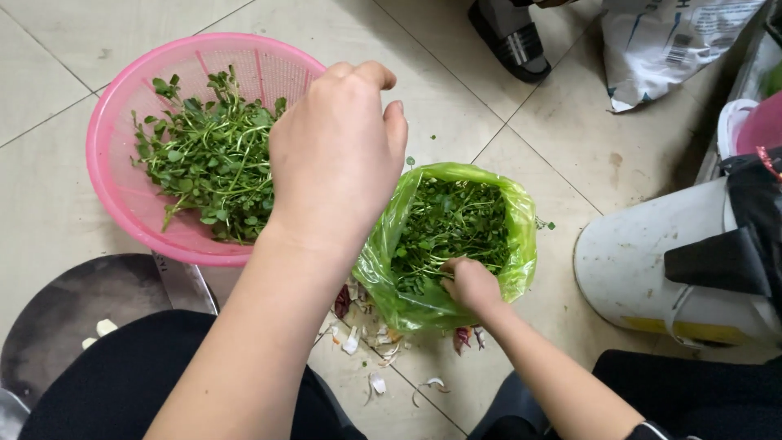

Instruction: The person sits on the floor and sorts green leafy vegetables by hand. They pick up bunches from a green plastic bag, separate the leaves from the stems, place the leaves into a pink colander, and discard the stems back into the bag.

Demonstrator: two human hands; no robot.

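The left hand (336, 155) is up in the air, right by the pink basket (122, 195) at 10 o'clock. Its fingers are curled in, but I cannot tell if it holds anything. The basket sits on the tile floor (49, 49) and has a pile of leafy greens (213, 159) inside. The right hand (471, 285) is down at 5 o'clock, reaching into the green plastic bag (515, 236). It is closed on some green stems (440, 228) in the bag. Little peel scraps (375, 358) lie at 6 o'clock. A white bucket (652, 269) lies at 3 o'clock.
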